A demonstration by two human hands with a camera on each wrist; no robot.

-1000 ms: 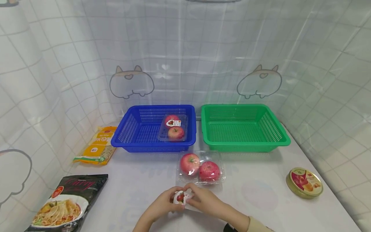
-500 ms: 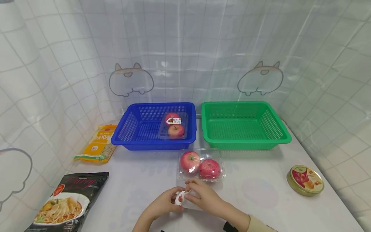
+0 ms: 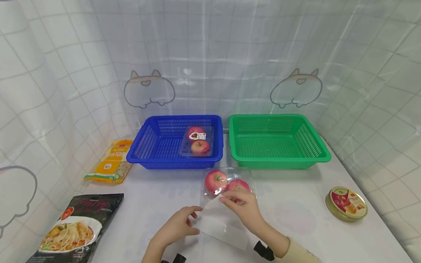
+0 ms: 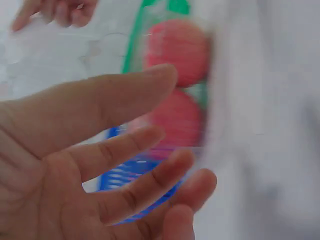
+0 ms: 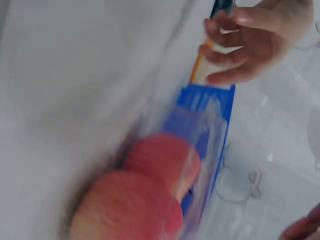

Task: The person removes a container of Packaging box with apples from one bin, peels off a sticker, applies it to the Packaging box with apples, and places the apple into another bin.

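Observation:
In the head view, my right hand [image 3: 245,210] bends over the front of a clear plastic box [image 3: 245,174] with two red apples [image 3: 215,182]. Its thumb and forefinger pinch the upper corner of a thin, glossy white sheet [image 3: 227,232], which slants down towards me. My left hand [image 3: 175,224] is just left of this sheet, fingers loosely spread and holding nothing; the left wrist view shows its bare palm [image 4: 45,200]. The right fingers hide part of the right apple [image 3: 238,185]. The printed apple label cannot be made out on the sheet now.
Behind the box stand a blue basket [image 3: 174,165] with another apple box [image 3: 200,147] inside and a green basket [image 3: 279,164]. An orange bag [image 3: 112,162] and a black noodle packet [image 3: 77,223] lie left. A round gold tin [image 3: 346,204] sits right.
My right hand has moved up and right, drawing the white sheet's corner with it. My left hand has let go of the label and shifted slightly left, its fingers opening.

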